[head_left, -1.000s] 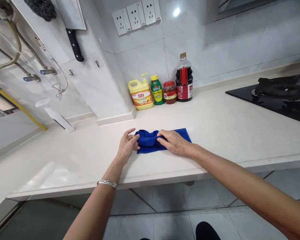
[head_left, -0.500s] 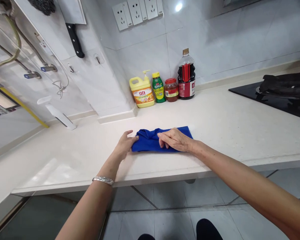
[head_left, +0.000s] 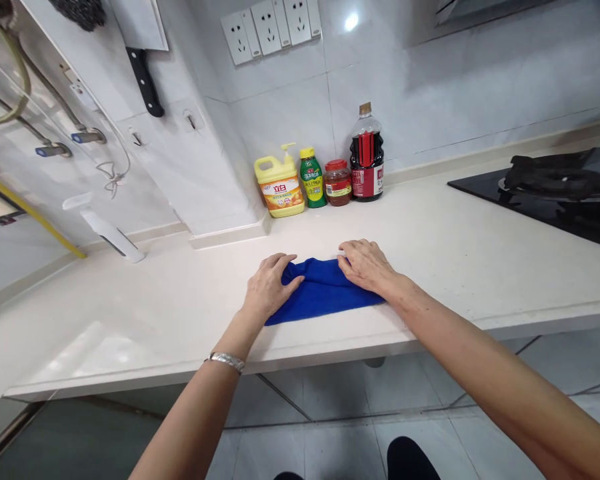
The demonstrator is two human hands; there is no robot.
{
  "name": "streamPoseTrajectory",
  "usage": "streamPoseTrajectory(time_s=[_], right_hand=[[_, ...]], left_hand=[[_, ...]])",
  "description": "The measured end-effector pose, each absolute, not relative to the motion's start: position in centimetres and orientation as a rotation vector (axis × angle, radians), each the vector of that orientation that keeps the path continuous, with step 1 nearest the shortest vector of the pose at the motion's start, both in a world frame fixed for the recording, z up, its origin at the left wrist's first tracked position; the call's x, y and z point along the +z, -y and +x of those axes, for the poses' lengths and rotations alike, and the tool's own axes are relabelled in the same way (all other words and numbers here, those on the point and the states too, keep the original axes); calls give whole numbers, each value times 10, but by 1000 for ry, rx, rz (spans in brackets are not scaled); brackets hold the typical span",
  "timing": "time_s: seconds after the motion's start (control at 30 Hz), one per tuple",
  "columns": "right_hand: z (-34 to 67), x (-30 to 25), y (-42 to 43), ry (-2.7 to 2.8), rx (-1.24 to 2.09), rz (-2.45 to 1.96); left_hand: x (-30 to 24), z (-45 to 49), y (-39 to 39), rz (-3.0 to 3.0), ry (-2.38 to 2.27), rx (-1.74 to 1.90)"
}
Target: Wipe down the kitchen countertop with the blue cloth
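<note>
A blue cloth [head_left: 325, 293], folded into a long strip, lies on the pale countertop near its front edge. My left hand [head_left: 271, 285] is at the cloth's left end, its thumb over the top and its fingers curled round the far left corner. At the far right corner, my right hand [head_left: 367, 265] has thumb and fingers bent over the cloth's edge, and they grip it. The far edge is slightly bunched between the two hands, while the near edge lies flat. A silver bracelet [head_left: 226, 361] circles my left wrist.
Against the wall stand a yellow pump jug [head_left: 281, 190], a green bottle [head_left: 313, 180], a red-lidded jar [head_left: 337, 183] and a dark sauce bottle [head_left: 367, 160]. A black gas hob [head_left: 555, 193] is at right. A cleaver [head_left: 147, 80] hangs upper left, above a white handled tool [head_left: 105, 230].
My right hand has moved from the cloth's middle to its far right corner. My left hand has come over the left end and taken hold. The cloth's near edge now reaches closer to me.
</note>
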State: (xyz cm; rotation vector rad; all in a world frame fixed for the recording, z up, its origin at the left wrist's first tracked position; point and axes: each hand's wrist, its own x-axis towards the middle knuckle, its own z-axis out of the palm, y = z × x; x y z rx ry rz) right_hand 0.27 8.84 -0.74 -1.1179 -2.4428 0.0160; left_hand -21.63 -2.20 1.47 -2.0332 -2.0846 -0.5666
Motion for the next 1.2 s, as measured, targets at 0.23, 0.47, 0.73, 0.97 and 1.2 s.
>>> streamPoseTrajectory(time_s=[0.23, 0.47, 0.73, 0.97, 1.2], right_hand=[[10, -1, -88, 2483, 107, -994], [13, 12, -85, 2169, 220, -1047], [16, 8, -81, 2153, 423, -952], [9, -30, -89, 2754, 233, -882], [2, -29, -103, 2772, 235, -959]], left_hand=[[33, -244, 30, -2045, 2001, -391], [35, -274, 93, -2373, 1662, -322], [38, -262, 97, -2160, 1872, -595], [0, -211, 29, -2405, 2079, -440], [-7, -201, 12, -2318, 2234, -133]])
